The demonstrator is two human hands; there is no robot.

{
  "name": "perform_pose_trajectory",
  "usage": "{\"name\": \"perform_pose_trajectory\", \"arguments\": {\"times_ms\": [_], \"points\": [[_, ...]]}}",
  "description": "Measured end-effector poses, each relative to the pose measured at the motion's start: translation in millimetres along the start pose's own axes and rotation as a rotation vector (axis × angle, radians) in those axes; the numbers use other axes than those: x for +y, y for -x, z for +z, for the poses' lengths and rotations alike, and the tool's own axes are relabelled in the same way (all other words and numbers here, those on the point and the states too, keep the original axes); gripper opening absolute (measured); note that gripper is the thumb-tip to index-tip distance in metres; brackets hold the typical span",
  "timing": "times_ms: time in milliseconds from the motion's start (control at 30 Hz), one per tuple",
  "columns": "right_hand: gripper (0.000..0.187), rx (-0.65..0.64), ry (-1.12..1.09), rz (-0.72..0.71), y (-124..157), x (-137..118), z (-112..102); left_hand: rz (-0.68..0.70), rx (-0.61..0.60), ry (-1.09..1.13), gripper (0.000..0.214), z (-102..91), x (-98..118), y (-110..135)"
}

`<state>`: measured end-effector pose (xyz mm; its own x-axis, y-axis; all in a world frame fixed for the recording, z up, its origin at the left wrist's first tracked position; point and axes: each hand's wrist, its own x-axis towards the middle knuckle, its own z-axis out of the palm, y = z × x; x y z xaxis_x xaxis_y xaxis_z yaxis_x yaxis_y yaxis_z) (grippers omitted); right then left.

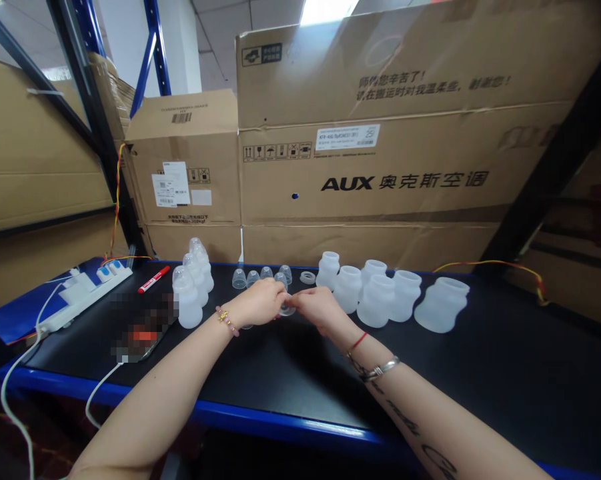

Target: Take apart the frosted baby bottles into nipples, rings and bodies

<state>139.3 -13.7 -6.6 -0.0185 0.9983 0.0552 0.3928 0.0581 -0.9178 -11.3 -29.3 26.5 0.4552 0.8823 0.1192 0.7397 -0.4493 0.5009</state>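
Note:
My left hand [263,300] and my right hand [320,307] meet over the middle of the black table, fingers pinched on a small clear bottle collar [287,309]. My fingers cover part of it. Just beyond my left hand stand several clear dome caps [239,279]. A loose translucent ring [307,277] lies behind my right hand. To its right are several frosted, open-topped baby bottles [377,301], all upright. Left of my left hand, several capped baby bottles [187,300] stand in a row.
A red marker [153,279] and a phone [147,333] with a white cable lie on the left. Behind them is a white power strip [87,297] with plugs. Large cardboard boxes [370,220] wall off the back. A blue edge [300,417] runs along the front of the table.

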Motion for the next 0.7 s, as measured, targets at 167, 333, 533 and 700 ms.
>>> {"name": "perform_pose_trajectory", "arguments": {"times_ms": [167,333,533,700], "points": [[0.013,-0.020,-0.025,0.086,1.7,-3.1,0.7,-0.064,-0.097,0.183,0.025,-2.8,-12.8,-2.2],[0.011,-0.046,-0.106,0.097,0.8,-4.7,-2.3,-0.081,-0.041,0.229,0.023,-2.5,-14.2,-2.9],[0.010,-0.060,-0.107,0.106,5.0,-13.8,-6.0,-0.131,0.073,0.164,0.021,-2.9,-0.4,0.7],[0.019,-0.104,-0.061,0.109,9.0,-18.7,-9.4,-0.171,0.017,0.246,0.018,-2.4,-2.3,0.7]]}}
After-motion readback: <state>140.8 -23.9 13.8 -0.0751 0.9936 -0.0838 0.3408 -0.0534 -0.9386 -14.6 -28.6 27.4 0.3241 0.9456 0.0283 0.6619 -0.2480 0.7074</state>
